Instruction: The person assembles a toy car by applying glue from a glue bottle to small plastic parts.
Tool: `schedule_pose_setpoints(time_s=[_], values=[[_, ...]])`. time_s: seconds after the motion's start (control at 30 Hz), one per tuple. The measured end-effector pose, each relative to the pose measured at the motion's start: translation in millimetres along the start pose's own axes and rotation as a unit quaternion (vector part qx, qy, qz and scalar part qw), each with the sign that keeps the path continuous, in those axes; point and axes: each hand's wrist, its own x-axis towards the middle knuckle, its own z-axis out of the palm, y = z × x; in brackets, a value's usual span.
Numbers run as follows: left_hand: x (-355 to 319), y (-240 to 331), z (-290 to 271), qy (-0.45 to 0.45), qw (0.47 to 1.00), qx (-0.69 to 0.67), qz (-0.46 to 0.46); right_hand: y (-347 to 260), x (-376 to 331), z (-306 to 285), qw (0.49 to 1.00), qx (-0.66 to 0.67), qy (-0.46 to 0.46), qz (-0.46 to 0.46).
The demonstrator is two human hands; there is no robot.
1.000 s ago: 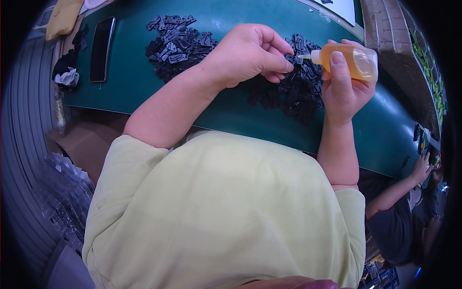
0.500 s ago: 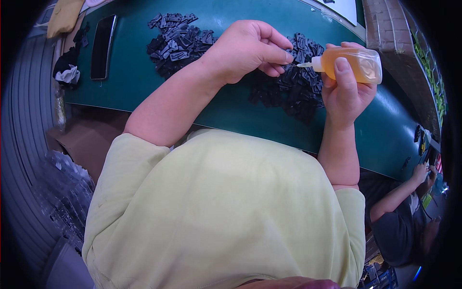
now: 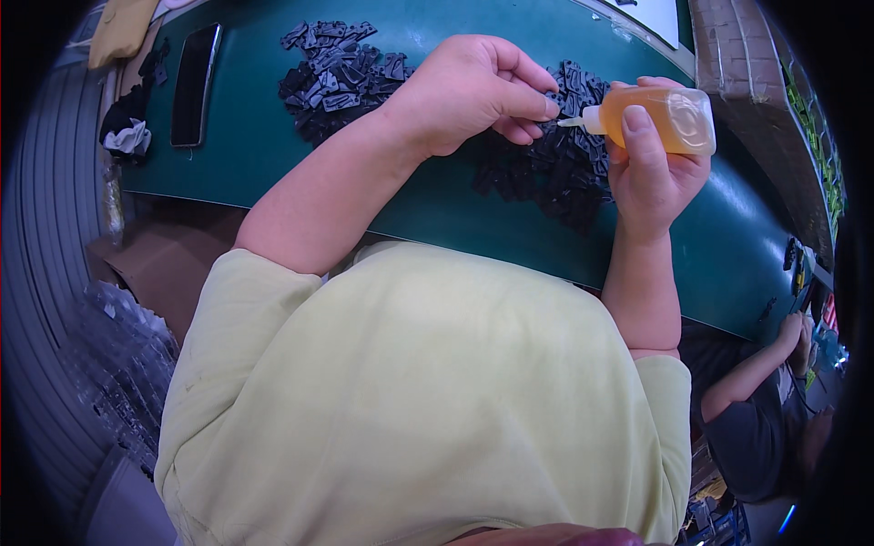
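Furthest left, on the dark green counter (image 3: 273, 164), a flat black rectangular phone (image 3: 194, 84) is seen lying beside a small bundle of black and white cloth (image 3: 127, 136), with a folded yellow cloth (image 3: 120, 27) near the upper edge. Next to the right, a heap of small black plastic clips (image 3: 332, 73) is spread on the counter. Over the middle, the left hand (image 3: 469, 91) is held with its fingers (image 3: 523, 96) curled narrowly together, pinched on a small black part that is mostly hidden, so its shape cannot be told. Just beside those fingertips, the white nozzle of a clear squeeze bottle of amber liquid (image 3: 669, 118) is pointed leftward, almost touching the pinched part. The bottle is gripped on its side in the right hand (image 3: 651, 177), the fingers wrapped around its body. Under both hands a second heap of black plastic clips (image 3: 555, 168) is lying. At far right, below the counter edge, another person's arm (image 3: 756, 373) is visible.
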Motion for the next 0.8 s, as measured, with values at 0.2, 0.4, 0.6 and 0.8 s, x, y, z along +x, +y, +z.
schedule_pose_setpoints(time_s=[0.2, 0.4, 0.6, 0.8], values=[[4.0, 1.8, -0.2, 0.012, 1.0, 0.0, 0.013, -6.3, 7.4, -5.6, 0.999, 0.029, 0.038, -0.014], [44.6, 21.7, 5.6, 0.039, 0.998, 0.037, 0.044, -22.7, 19.9, -30.6, 0.959, 0.243, 0.139, 0.044], [172.4, 41.9, -1.5, 0.27, 0.816, 0.425, 0.283, -29.1, 18.8, -27.7, 0.963, 0.233, 0.133, 0.029], [166.9, 42.9, 26.0, 0.253, 0.833, 0.462, 0.17, -33.0, 18.4, -32.7, 0.964, 0.214, 0.155, 0.033]])
